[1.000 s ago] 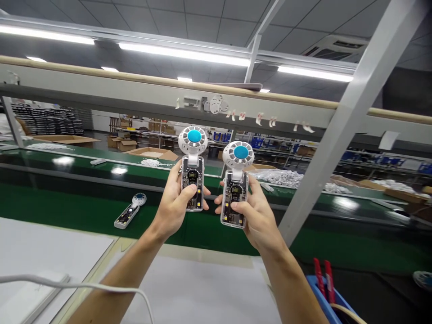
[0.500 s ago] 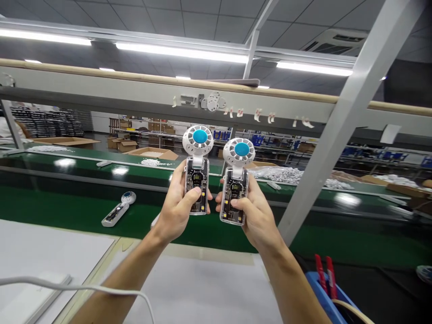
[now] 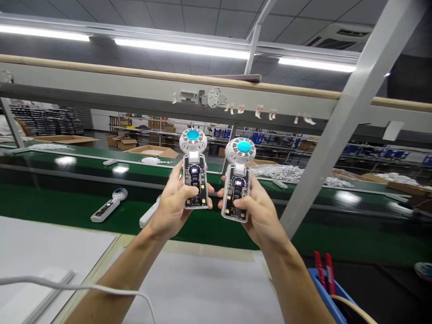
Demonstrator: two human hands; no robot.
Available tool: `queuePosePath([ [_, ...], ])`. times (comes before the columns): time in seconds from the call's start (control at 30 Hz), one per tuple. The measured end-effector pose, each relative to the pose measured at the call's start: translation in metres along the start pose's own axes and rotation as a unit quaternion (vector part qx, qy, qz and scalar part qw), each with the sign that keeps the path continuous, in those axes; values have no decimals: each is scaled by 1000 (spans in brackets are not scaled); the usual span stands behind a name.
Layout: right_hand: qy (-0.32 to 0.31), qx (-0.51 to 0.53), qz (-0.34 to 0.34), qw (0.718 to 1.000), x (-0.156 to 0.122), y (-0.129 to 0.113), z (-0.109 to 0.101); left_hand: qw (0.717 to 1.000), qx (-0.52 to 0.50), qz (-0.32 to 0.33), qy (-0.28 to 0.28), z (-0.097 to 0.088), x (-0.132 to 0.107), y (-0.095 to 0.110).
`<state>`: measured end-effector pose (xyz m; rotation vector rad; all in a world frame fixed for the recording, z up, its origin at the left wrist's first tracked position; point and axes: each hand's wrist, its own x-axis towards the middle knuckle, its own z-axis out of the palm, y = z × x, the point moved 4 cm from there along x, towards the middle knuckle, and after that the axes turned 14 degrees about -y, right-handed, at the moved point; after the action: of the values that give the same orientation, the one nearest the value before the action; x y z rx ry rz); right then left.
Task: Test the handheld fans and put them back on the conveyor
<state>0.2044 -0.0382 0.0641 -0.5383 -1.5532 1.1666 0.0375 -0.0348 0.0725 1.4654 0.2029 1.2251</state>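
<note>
My left hand (image 3: 173, 198) is closed around a handheld fan (image 3: 194, 143) with a white round head, a blue centre and a clear body showing a circuit board. Its thumb rests on the front of the body, below a small display lit with white digits. A matching fan (image 3: 240, 152) is gripped in my right hand (image 3: 261, 209), with that thumb also on the body front and its display lit too. Both fans are held upright, side by side and apart, above the green conveyor belt (image 3: 209, 231). Fingers behind the bodies are partly hidden.
Another fan (image 3: 110, 205) lies on the belt at left; a further white one (image 3: 148, 215) is partly behind my left wrist. A slanted metal post (image 3: 324, 130) stands at right. A blue bin (image 3: 326, 292) holds red-handled tools. A white cable (image 3: 84, 286) crosses the lower left.
Both displays have gone from dim greenish digits to bright white ones. The fan heads tip back slightly. The loose fan on the belt has shifted left, and another shows more beside my left wrist.
</note>
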Motion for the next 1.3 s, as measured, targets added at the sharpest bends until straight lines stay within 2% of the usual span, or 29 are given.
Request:
queuePosePath([
  [0.27,-5,5,7,1000,-2,-1,1,1000,18,22,3,1,1,0],
  [0.47,5,-4,22,1000,-3,-1,1,1000,22,16,11,0,1,-3],
  [0.7,-7,-22,1,1000,-1,4,0,998,43,48,15,-4,1,-9],
  [0.83,2,-9,-8,1000,-1,3,-1,998,33,52,1,-2,0,-8],
  [1.03,-10,22,2,1000,-1,1,1,1000,-9,18,-8,5,-2,-7],
  [1.3,-1,21,-6,1000,0,-2,3,999,-30,35,-10,6,-3,-2],
])
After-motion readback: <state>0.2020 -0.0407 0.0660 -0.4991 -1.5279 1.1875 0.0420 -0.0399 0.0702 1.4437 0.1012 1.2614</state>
